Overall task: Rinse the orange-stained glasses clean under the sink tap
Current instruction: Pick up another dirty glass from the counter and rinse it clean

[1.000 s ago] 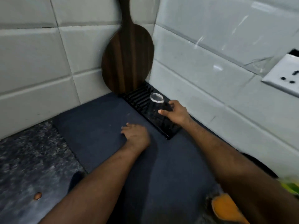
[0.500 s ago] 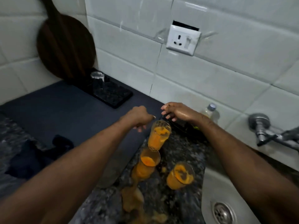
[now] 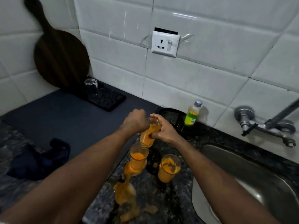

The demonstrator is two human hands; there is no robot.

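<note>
Nearest, an orange spill (image 3: 127, 202) on the desk (image 3: 163, 198), then 2 stained glasses (image 3: 169, 168) standing upright. Behind them both hands (image 3: 163, 130) grip a 3rd glass (image 3: 148, 136), upright, between them. The sink (image 3: 252, 173) and tap (image 3: 267, 125) lie to the right, closer to the right hand, so I'd guess it swings that way.

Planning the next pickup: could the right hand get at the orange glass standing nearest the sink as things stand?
Probably not yet: the right hand is shut on the far glass, together with the left hand. Otherwise the way looks free; the glass nearest the sink stands alone under the right forearm.
</note>
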